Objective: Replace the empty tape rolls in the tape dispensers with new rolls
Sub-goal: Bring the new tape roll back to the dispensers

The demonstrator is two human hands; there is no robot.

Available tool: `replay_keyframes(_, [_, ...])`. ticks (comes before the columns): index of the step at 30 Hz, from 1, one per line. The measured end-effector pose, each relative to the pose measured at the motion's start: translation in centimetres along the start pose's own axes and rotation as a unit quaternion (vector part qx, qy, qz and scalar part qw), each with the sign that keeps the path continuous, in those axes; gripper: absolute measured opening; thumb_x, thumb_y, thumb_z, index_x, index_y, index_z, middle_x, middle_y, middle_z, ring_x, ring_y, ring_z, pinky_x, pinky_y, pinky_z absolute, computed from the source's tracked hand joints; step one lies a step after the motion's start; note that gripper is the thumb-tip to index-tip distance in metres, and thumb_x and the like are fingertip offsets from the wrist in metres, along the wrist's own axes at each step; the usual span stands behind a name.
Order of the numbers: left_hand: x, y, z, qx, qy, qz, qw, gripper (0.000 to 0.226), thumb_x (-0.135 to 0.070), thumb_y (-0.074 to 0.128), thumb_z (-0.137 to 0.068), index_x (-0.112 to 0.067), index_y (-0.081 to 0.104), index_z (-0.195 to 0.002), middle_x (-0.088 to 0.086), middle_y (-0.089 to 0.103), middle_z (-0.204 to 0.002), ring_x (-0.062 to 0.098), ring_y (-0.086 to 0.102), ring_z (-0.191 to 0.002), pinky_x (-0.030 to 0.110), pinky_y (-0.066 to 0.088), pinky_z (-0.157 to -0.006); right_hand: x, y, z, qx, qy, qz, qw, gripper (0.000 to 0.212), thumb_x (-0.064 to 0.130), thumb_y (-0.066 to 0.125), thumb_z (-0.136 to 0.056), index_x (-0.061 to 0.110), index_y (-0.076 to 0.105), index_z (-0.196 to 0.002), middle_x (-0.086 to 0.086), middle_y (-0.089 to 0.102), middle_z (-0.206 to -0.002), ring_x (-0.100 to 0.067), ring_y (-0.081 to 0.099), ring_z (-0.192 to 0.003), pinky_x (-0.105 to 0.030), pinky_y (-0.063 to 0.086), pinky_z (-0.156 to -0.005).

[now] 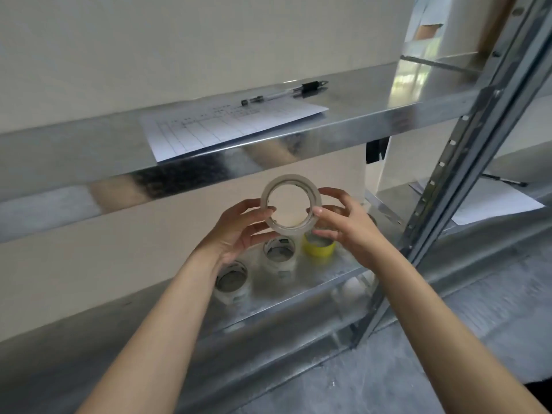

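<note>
You hold one tape roll (294, 178) up between both hands, in front of the gap between the upper shelf (373, 115) and the lower shelf (313, 282). Your left hand (236, 231) pinches its left rim and your right hand (346, 231) pinches its right rim, fingers curled on it. The ring stands upright with its hole facing you, so its axis runs near to far. Both hands are equally close; either could take it alone. Below the hands on the lower shelf sit two pale rolls (279, 258) (233, 283) and a yellow roll (319, 249), lying flat with holes up. A sheet of paper (227, 124) and a pen (283, 92) lie on the upper shelf. No dispenser is in view, so the roll likely has to be carried off elsewhere; which way, you can't tell.
</note>
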State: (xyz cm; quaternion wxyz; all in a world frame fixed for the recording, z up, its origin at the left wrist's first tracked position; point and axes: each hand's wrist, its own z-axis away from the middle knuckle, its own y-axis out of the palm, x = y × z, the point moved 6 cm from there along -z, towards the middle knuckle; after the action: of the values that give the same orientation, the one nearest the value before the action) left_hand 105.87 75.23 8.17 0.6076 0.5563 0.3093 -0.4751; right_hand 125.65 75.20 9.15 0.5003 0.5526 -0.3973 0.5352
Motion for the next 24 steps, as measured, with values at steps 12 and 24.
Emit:
replay_keyframes(12, [-0.9, -2.9, 8.6, -0.135, 0.073, 0.014, 0.988, 0.028, -0.006, 0.075, -0.066, -0.009, 0.060, -0.090, 0.005, 0.072, -0.089, 0.021, 0.070, -0.082, 0.036, 0.059, -0.073, 0.3, 5.4, 0.0, 0.170, 0.021, -0.007, 0.985, 0.047, 0.012, 0.069, -0.086, 0.016, 0.050, -0.129, -0.021, 0.067, -0.112, -0.025, 0.069, -0.090, -0.040, 0.059, -0.081])
replay_keyframes(24, [-0.8, -6.7, 24.7, -0.312, 0.165, 0.041, 0.935, 0.024, -0.006, 0.070, -0.069, -0.018, 0.056, -0.085, 0.008, 0.072, -0.089, 0.022, 0.071, -0.078, 0.040, 0.059, -0.072, -1.7, 17.6, 5.6, 0.365, 0.068, -0.030, 0.928, 0.026, 0.007, 0.065, -0.087, 0.017, 0.059, -0.110, -0.007, 0.063, -0.094, -0.016, 0.067, -0.071, -0.033, 0.059, -0.076])
